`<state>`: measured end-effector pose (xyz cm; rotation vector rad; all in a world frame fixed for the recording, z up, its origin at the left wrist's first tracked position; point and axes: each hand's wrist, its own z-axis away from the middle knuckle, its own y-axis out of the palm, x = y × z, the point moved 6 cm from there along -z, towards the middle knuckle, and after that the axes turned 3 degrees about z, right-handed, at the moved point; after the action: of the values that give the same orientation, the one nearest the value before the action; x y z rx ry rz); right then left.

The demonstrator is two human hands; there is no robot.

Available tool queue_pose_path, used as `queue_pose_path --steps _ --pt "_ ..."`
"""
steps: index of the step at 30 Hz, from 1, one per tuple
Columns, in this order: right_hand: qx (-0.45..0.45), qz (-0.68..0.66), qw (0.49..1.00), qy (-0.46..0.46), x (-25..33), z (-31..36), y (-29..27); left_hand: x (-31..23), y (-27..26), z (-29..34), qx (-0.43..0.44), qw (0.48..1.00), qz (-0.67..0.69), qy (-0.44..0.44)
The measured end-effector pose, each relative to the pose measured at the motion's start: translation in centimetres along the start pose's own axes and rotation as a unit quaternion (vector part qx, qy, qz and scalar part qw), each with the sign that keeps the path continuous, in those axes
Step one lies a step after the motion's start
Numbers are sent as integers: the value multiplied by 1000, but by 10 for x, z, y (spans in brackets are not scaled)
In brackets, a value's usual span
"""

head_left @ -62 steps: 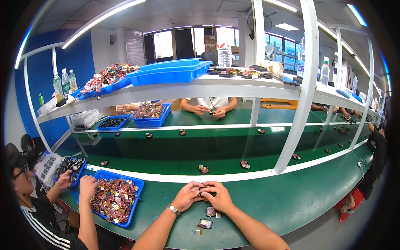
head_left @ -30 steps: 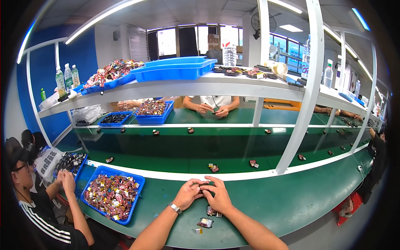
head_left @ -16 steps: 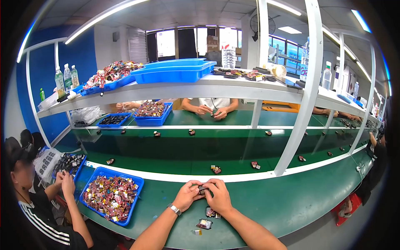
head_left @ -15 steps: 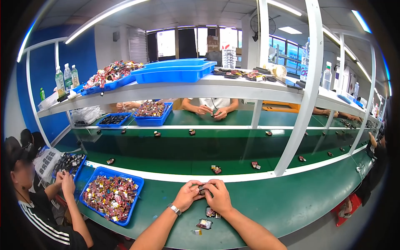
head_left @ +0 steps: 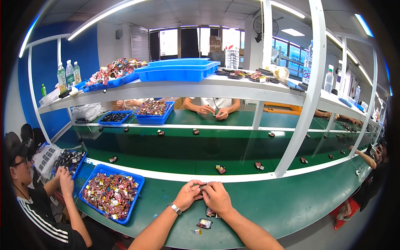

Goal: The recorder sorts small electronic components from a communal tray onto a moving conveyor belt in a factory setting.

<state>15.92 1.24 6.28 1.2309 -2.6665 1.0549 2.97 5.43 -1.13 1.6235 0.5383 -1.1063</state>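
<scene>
Over the near green table, my left hand (head_left: 189,196) and my right hand (head_left: 217,198) meet, fingers closed on a small dark part (head_left: 203,188). Most of that part hides behind the fingertips, so its kind cannot be made out. A silver watch sits on my left wrist. Below my right hand lies a small electronic assembly (head_left: 204,223) with a pale top and a black edge. Another assembly (head_left: 211,213) is partly covered by that hand. A small yellow-and-white piece (head_left: 197,232) rests nearest to me.
To my left stands a blue tray (head_left: 140,181) heaped with small red, white and yellow pieces. Beyond the white rail, a green belt (head_left: 175,146) carries scattered assemblies (head_left: 221,169). A white post (head_left: 296,133) rises at the right. A person (head_left: 41,204) works at the far left.
The assemblies on the belt have shifted slightly to the right. My fingers have moved a little around the dark part. The view has tilted slightly, and the person at the left has turned their head.
</scene>
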Motion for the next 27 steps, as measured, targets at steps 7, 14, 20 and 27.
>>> queue_pose_path --steps 7,14,20,27 --pt "13 33 999 -21 4 0 0 0 1 0 4 1000 -9 -4" --pt "1 20 999 -38 5 -4 -4 0 -2 0 -6 1000 1 -17" --pt "2 26 999 -42 3 -2 -4 -2 0 0 -4 1000 -1 -19" --pt "5 28 999 -25 2 0 -1 0 -1 1 0 1000 -2 -16"
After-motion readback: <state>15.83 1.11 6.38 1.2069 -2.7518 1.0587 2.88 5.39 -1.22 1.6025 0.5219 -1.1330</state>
